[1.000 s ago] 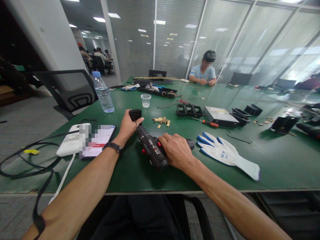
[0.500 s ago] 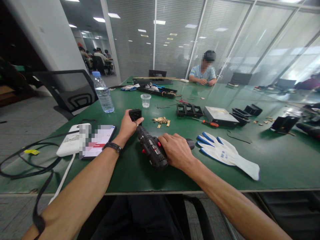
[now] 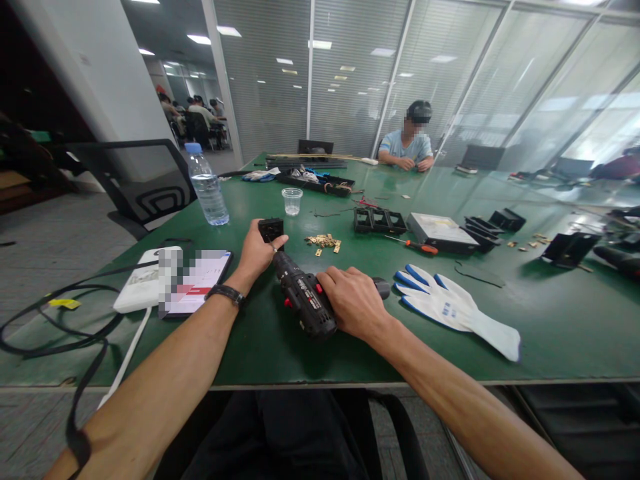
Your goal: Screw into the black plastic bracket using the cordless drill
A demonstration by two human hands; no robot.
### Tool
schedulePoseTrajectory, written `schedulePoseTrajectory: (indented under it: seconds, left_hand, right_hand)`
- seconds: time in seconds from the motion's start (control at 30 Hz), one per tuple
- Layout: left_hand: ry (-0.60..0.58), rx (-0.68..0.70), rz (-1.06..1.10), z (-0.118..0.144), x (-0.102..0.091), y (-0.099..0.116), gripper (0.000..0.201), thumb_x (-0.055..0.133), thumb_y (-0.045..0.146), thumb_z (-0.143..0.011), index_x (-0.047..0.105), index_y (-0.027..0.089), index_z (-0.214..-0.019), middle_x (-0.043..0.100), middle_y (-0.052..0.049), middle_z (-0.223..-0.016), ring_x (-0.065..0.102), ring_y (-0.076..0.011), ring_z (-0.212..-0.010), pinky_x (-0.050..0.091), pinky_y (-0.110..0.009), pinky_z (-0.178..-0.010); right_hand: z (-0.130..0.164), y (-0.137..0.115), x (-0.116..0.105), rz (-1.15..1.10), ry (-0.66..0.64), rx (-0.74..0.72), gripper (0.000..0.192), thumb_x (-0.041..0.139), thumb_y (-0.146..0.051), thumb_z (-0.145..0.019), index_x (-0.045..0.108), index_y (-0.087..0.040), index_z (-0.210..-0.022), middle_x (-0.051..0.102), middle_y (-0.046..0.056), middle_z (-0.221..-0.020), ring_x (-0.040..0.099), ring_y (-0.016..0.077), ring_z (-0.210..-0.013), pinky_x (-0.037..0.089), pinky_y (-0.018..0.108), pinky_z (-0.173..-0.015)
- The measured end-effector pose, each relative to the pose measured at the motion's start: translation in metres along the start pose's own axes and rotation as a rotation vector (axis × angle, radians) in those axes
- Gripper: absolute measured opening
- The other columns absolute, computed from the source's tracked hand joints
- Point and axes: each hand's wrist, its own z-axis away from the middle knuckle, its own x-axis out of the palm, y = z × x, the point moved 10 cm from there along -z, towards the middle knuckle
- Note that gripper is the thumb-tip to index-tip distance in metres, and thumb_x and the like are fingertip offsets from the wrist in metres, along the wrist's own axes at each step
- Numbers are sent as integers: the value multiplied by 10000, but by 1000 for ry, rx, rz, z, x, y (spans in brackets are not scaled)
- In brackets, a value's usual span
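My right hand [image 3: 351,298] is wrapped around the grip of a black cordless drill [image 3: 306,301] with red switches. The drill lies on its side low over the green table, its chuck pointing away and to the left. In my left hand [image 3: 257,250] is a small black plastic part [image 3: 271,230], held upright just beyond the chuck. My left thumb rests close to the bit, whose tip I cannot make out against the part. A heap of small brass plates [image 3: 325,242] lies on the table right of the black part.
Nearby stand a plastic cup [image 3: 292,201] and a water bottle [image 3: 209,187]. A phone [image 3: 197,283] and a white device [image 3: 145,280] with cables lie left. Rightward are a glove [image 3: 455,307], a screwdriver [image 3: 415,245], a black frame [image 3: 380,221] and a metal box [image 3: 441,232]. A person [image 3: 407,143] sits opposite.
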Motion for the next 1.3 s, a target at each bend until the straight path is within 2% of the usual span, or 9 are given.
schedulePoseTrajectory:
  seconds: [0.3, 0.53, 1.1, 1.3]
  left_hand:
    - [-2, 5, -14, 0, -1, 4, 526, 768, 370, -650, 503, 187, -1067, 609, -40, -957, 593, -203, -865, 473, -374, -834]
    - [4, 33, -38, 0, -1, 5, 518, 757, 387, -669, 502, 188, -1074, 610, -40, -959, 591, -205, -868, 471, -359, -808]
    - [-10, 9, -1, 0, 0, 1, 533, 760, 387, -663, 500, 196, -1087, 612, -43, -968, 599, -206, -875, 476, -371, -823]
    - [-10, 23, -20, 0, 1, 2, 530, 755, 399, -673, 495, 198, -1088, 615, -43, -971, 599, -208, -875, 479, -365, -809]
  right_hand:
    - [0, 0, 1, 1, -21, 2, 292, 591, -243, -805, 541, -184, -1086, 620, 78, -985, 571, 222, -813, 313, 342, -695]
    - [0, -1, 0, 8, 10, -11, 280, 585, -232, -796, 539, -187, -1069, 613, 67, -970, 560, 222, -800, 304, 343, -681]
    - [0, 0, 2, 5, -35, 2, 269, 595, -249, -818, 538, -181, -1072, 617, 86, -994, 573, 223, -826, 315, 342, -699]
    - [0, 0, 1, 9, -13, -2, 294, 598, -249, -802, 540, -182, -1082, 615, 74, -980, 570, 223, -813, 316, 341, -692]
